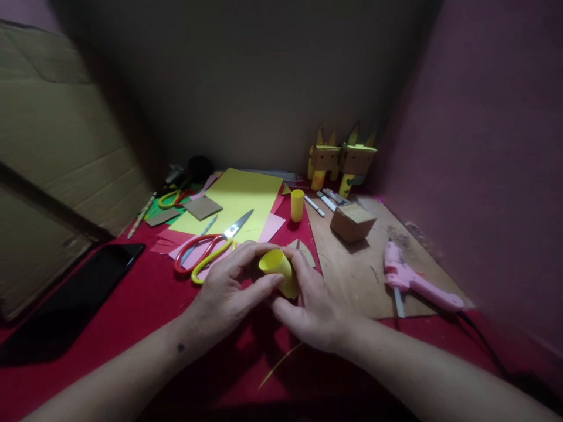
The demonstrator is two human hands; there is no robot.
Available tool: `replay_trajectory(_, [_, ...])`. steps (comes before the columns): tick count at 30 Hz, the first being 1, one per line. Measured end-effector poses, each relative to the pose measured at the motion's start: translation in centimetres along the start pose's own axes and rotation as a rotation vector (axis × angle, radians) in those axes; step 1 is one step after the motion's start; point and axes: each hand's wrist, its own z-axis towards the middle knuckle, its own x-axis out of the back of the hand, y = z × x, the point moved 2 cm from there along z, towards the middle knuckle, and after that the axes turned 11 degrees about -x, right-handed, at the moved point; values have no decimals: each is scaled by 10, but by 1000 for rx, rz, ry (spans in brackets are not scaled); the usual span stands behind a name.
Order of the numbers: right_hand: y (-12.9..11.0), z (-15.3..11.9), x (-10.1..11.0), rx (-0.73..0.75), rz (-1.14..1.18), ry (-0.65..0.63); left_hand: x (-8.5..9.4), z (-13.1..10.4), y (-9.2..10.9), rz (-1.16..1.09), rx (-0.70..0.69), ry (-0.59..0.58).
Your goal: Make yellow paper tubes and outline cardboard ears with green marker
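Observation:
A yellow paper tube (281, 273) is held between both hands above the red cloth (220, 375), its open end tilted up. My left hand (231, 287) wraps its fingers round the tube's left and far side, with the thumb on its front. My right hand (310, 299) closes round the right side. Beyond the hands, a second yellow tube (297, 206) stands upright. Scissors with red and yellow handles (211, 253) lie open just left of my left hand. A thin yellow strip (279, 364) is below my right hand.
Yellow sheet (246, 190), pink paper and brown card pieces lie behind the scissors. A cardboard board (352, 281) at the right bears a small box (352, 223) and a pink glue gun (409, 281). Two cardboard figures (358, 158) stand behind. A black phone (79, 293) lies left.

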Motion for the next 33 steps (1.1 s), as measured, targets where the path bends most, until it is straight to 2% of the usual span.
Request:
replay_trajectory(4, [0, 5, 6, -226, 397, -180, 3, 2, 4, -76, 64, -8])
replay_trajectory(6, [4, 8, 4, -292, 587, -261, 4, 3, 4, -135, 114, -10])
replay_trajectory(8, [9, 10, 1, -319, 681, -314, 4, 3, 2, -185, 169, -7])
replay_trajectory(16, [17, 11, -2, -351, 681, -253, 4, 2, -11, -289, 330, 24])
replay_trajectory(23, [15, 9, -2, -340, 540, -190, 4, 5, -4, -235, 278, 37])
replay_trajectory(28, [18, 8, -2, -310, 499, -199, 3, 5, 1, -204, 261, 25])
replay_trajectory(33, [17, 11, -3, -359, 598, -218, 3, 5, 0, -189, 273, 9])
